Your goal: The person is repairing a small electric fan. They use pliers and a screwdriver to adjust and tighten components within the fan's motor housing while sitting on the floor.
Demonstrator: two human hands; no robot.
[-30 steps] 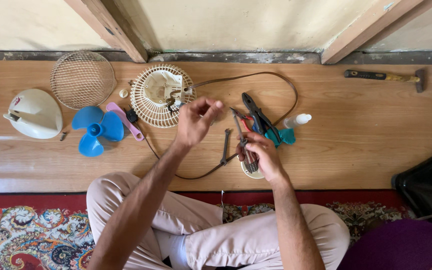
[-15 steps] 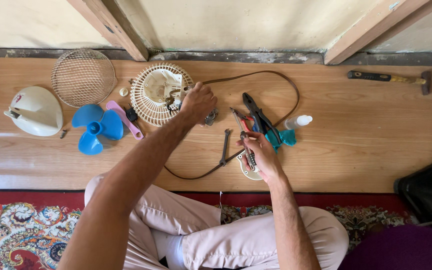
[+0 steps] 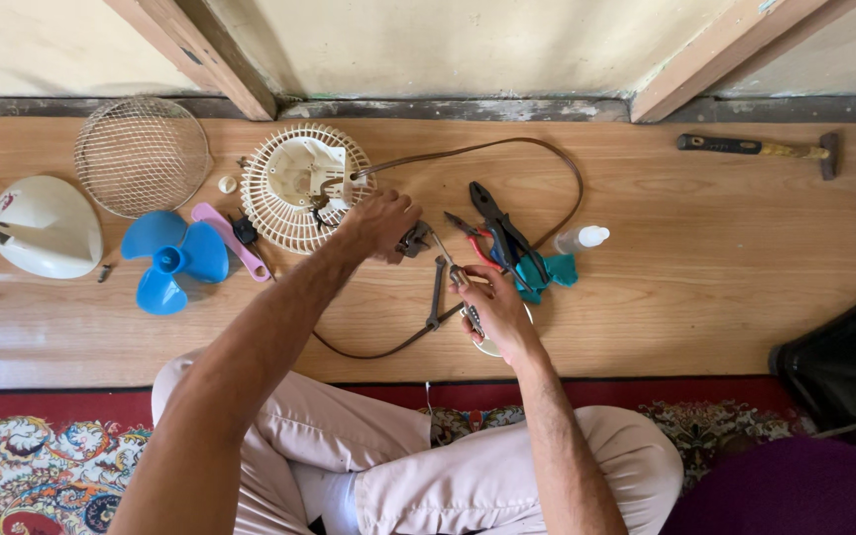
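My left hand (image 3: 376, 224) reaches out over the wooden floor and grips a small dark metal part (image 3: 414, 239) just right of the white fan grille with its motor housing (image 3: 294, 183). In my right hand (image 3: 495, 309) is a thin screwdriver (image 3: 453, 269), its tip pointing up toward that metal part. A white round piece (image 3: 488, 346) lies partly hidden under my right hand. A dark wrench (image 3: 435, 293) lies between my two hands.
A brown cord (image 3: 557, 163) loops from the grille. Black pliers (image 3: 499, 224), a teal cloth (image 3: 549, 269) and a small white bottle (image 3: 583, 238) lie right. Hammer (image 3: 755, 147) far right. Wire guard (image 3: 141, 155), blue blade (image 3: 170, 260), white housing (image 3: 42, 228), pink tool (image 3: 231, 239) left.
My left hand went from raised and open over the floor to the spot beside the grille, where it closed on the small metal part. My right hand stayed in place with the screwdriver.
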